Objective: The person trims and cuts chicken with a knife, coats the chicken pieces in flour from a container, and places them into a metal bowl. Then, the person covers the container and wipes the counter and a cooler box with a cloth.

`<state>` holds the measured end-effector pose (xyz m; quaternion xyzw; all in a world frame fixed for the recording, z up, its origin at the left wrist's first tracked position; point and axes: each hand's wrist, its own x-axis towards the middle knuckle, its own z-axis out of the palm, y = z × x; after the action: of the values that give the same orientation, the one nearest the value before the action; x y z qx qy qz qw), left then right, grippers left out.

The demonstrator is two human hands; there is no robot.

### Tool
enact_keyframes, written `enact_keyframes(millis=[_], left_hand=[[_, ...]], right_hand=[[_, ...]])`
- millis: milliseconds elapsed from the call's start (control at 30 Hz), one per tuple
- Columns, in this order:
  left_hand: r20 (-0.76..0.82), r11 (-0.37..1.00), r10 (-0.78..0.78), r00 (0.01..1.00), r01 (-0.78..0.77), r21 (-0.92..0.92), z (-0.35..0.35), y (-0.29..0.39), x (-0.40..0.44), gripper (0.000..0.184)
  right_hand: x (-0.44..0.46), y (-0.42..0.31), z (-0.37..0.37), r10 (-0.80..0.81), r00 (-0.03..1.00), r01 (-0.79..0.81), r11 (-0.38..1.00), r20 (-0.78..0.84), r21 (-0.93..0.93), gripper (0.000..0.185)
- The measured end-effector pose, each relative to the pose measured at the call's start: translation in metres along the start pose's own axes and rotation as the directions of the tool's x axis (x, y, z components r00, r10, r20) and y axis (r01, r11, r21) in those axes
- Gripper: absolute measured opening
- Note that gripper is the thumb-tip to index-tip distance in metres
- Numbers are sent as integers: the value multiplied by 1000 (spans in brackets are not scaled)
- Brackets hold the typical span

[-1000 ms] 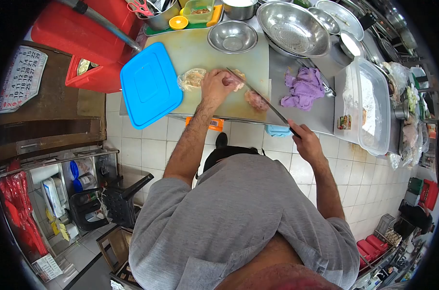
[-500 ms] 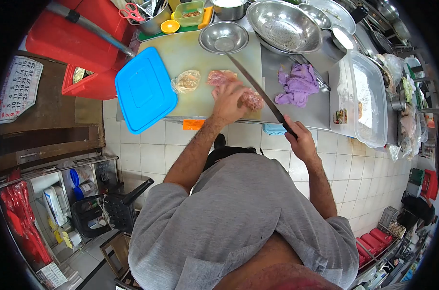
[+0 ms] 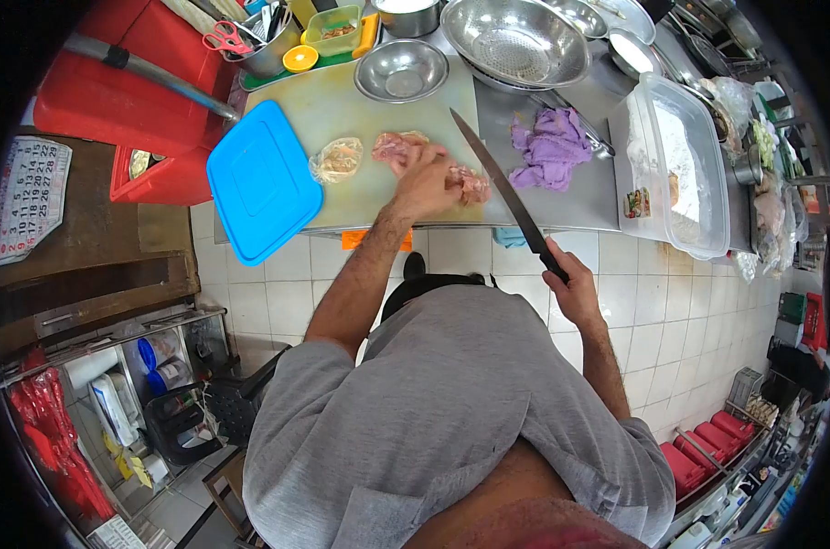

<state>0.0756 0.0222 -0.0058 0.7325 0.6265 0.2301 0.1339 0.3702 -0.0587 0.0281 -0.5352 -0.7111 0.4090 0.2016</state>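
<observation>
My right hand (image 3: 573,277) is wrapped round the black handle of a long knife (image 3: 506,188), whose blade points up and left over the counter. On the pale cutting board (image 3: 360,105), my left hand (image 3: 424,188) rests between two pieces of raw meat, its fingertips on or against them. One meat piece (image 3: 395,148) lies above and left of the fingers; the other meat piece (image 3: 471,186) is at their right. A clear bag with pale contents (image 3: 339,159) sits further left. Whether my left fingers grip any meat is hard to see.
A blue lid (image 3: 265,183) overlaps the board's left edge. Metal bowl (image 3: 402,70) and colander (image 3: 515,44) stand at the back. Right of the board lie a purple cloth (image 3: 550,149) and a clear tub of white powder (image 3: 627,165).
My left hand has moved from the left meat piece towards the right one, now between both. The knife has come away from the meat. The whole view has shifted slightly.
</observation>
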Motion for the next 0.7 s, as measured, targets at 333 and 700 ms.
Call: enact_keyframes(millis=[333,700], left_hand=[[239,879,-134,962,227,-420,0,-13,17,24],[-248,998,-60,967,64,6,-9,-26,26,21]], right_hand=[[-5,9,10,46,999,-45,992,-6,121,59],[-6,7,21,41,999,-44,989,26,144,58]])
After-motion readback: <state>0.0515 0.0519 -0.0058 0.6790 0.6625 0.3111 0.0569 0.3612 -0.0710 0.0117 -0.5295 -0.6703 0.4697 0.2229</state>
